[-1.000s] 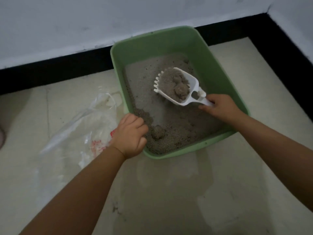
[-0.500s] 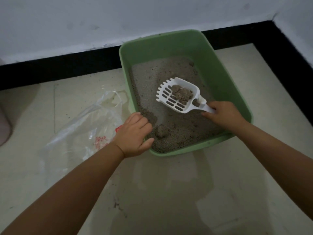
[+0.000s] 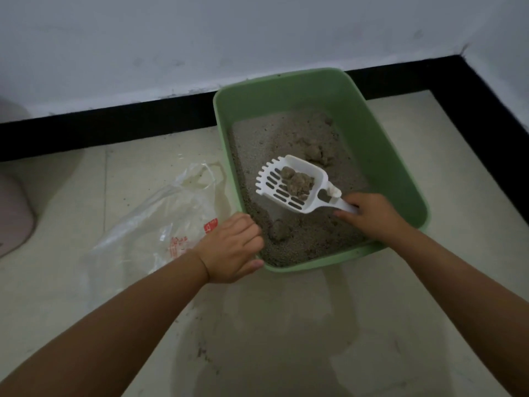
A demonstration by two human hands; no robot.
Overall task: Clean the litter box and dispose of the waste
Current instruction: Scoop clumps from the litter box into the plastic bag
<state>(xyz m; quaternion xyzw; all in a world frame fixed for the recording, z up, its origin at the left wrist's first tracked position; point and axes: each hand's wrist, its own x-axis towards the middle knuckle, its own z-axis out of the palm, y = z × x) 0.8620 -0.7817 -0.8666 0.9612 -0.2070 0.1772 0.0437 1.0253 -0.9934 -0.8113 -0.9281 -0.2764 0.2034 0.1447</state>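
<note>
Far left edge: a pale rounded object [image 3: 13, 202] sits on the floor, cut off by the frame, so you cannot tell what it is.
Plastic bag: a clear bag [image 3: 160, 222] with red print lies crumpled on the cream floor tiles [image 3: 286, 339], left of centre, just beside the box.
Your left hand: your left hand [image 3: 232, 250] grips the near-left corner of the rim, fingers curled over it, thumb along the outside.
Litter box: the green litter box [image 3: 395, 156] sits right of centre against the black baseboard [image 3: 114, 130], holding grey litter [image 3: 300, 245].
Scoop: the white slotted litter scoop [image 3: 292, 184] hangs above the litter, carrying brown clumps [image 3: 297, 181].
Your right hand: your right hand [image 3: 372, 216] clasps the scoop's handle, fingers wrapped round it.
</note>
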